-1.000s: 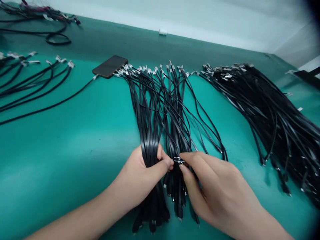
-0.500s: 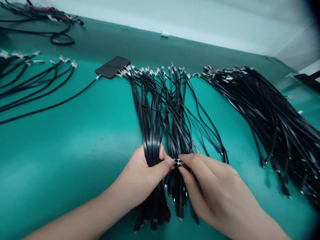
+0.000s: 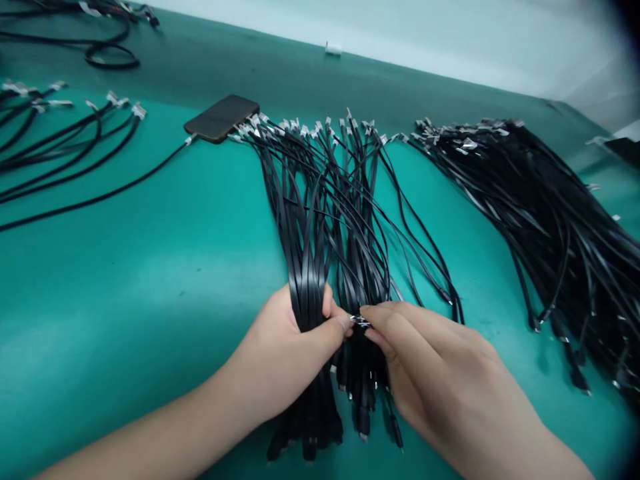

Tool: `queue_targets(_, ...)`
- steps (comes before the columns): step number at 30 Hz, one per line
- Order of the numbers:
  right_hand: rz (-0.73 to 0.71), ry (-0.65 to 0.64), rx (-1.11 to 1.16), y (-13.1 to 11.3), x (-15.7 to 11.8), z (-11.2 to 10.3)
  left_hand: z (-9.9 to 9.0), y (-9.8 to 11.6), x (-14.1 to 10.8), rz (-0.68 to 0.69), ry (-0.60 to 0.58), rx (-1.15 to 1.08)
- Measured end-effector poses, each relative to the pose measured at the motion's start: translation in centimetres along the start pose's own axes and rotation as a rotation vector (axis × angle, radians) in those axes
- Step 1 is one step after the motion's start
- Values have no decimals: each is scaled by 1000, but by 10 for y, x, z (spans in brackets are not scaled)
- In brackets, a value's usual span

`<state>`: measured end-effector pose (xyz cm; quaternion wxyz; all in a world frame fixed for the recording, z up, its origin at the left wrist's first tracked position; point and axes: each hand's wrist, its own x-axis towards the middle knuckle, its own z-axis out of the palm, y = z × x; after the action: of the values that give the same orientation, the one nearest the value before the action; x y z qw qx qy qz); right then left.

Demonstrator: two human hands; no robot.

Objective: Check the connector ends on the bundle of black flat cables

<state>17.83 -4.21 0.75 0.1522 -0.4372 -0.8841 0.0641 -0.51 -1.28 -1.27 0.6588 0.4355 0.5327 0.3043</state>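
My left hand point(image 3: 295, 347) is closed around a bundle of flat black cables point(image 3: 306, 273), whose lower connector ends hang out below the wrist. Its thumb and index finger also pinch one end of a small shiny piece point(image 3: 360, 321), too small and glossy to name. My right hand point(image 3: 440, 373) is closed too, its thumb and fingertips on the other end of that piece. Just under the fingertips lies a second group of black cables point(image 3: 357, 260), fanned toward the back with white-and-silver plugs at their far ends.
A dark phone point(image 3: 223, 119) lies behind the bundle with a cable plugged into it. To the right is a large pile of black cables point(image 3: 545, 220). More cables point(image 3: 65, 157) lie at left, on the green tabletop point(image 3: 125, 293). A small white cylinder point(image 3: 333, 48) sits by the wall.
The view has shifted slightly. My right fingers have moved a little on the shiny piece, and the thumb is tucked further in. My left hand keeps its hold on the bundle.
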Motion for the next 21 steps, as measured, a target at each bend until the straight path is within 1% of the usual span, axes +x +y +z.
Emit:
queue_targets(6, 27, -20, -1, 1, 0, 0, -1, 0, -1, -1, 1, 29)
queue_targets(14, 50, -40, -2, 2, 4, -3, 0, -1, -1, -6, -28, 15)
queue_targets(17, 75, 9, 5, 2, 3, -3, 1, -2, -1, -8, -32, -3)
queue_targets(21, 95, 138, -25, 0, 3, 0, -1, -3, 0, 22, -61, -47)
